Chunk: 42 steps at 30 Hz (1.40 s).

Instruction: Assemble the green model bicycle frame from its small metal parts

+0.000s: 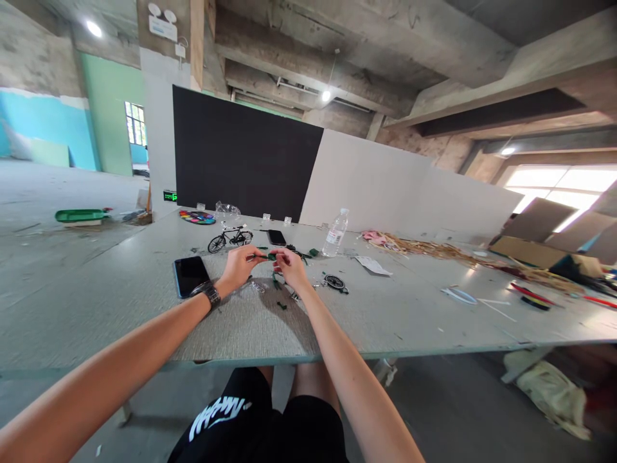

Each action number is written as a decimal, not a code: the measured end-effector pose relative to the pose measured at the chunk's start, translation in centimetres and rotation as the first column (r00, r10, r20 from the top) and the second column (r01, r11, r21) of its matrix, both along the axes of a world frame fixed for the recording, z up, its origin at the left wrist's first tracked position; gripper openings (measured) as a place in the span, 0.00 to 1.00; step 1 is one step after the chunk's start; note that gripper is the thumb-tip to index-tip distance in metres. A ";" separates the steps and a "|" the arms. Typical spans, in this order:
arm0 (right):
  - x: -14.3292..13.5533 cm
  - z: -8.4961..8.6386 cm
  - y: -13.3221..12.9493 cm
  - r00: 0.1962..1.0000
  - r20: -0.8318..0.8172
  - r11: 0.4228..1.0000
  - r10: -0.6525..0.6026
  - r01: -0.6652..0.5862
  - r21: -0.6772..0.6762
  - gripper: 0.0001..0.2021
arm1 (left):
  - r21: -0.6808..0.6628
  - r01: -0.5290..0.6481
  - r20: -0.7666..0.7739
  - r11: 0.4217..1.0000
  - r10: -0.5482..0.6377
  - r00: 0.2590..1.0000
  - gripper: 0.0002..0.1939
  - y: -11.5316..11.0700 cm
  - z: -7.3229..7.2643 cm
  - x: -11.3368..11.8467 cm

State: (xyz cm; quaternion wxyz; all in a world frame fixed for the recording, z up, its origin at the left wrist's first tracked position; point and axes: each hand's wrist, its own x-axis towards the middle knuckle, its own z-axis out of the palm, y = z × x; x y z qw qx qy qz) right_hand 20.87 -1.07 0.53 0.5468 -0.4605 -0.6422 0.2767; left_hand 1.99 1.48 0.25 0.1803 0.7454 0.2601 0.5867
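Above the table, my left hand point(240, 265) and my right hand point(290, 267) come close together, fingers pinched on a small dark green part point(272, 256). Its exact kind is too small to make out. Just beyond my left hand stands a black model bicycle point(230, 239). To the right of my right hand lies a small black spoked wheel point(334, 281) with other little pieces. Tiny clear parts point(258, 285) are scattered below my hands, and a loose green scrap point(282, 305) rests nearer the front edge. A dark watch point(210, 294) is on my left wrist.
A blue-edged phone point(190, 275) lies left of my hands, a second phone point(276, 238) behind them. A water bottle point(335, 233) stands to the right, near a paper slip point(373, 265). A colourful palette point(197, 217) sits at the back left. Straw-like strips point(429, 249) spread across the right.
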 end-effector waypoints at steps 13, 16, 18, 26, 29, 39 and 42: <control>0.0 -0.3 0.1 1.000 0.014 1.000 -0.009 0.009 0.005 0.18 | 0.006 -0.026 -0.017 1.000 0.026 1.000 0.03 -0.1 0.0 0.1; 0.0 -0.4 0.2 1.000 0.010 1.000 -0.010 0.010 0.010 0.17 | 0.002 -0.044 -0.007 0.999 0.044 0.999 0.04 -0.2 0.0 0.1; 0.0 -0.5 0.4 1.000 -0.005 1.000 -0.013 0.013 0.012 0.17 | -0.003 -0.054 -0.003 0.999 0.054 0.999 0.05 -0.2 0.0 0.1; 0.3 -0.8 0.7 0.998 -0.061 0.999 -0.034 0.034 -0.001 0.15 | -0.032 -0.038 -0.007 0.999 0.038 0.999 0.07 -0.4 0.1 0.3; 0.4 -0.8 0.6 0.997 -0.071 0.999 -0.037 0.036 -0.014 0.13 | -0.044 -0.030 -0.008 0.999 0.030 1.000 0.07 -0.5 0.1 0.4; 0.3 -0.7 0.6 0.993 -0.090 0.995 -0.072 0.065 -0.075 0.10 | -0.064 -0.018 -0.019 0.998 0.017 1.000 0.08 -0.7 0.3 0.3; 0.4 -0.7 0.6 0.994 -0.079 0.994 -0.075 0.068 -0.083 0.10 | -0.075 -0.030 -0.016 0.997 0.029 0.999 0.10 -0.6 0.3 0.3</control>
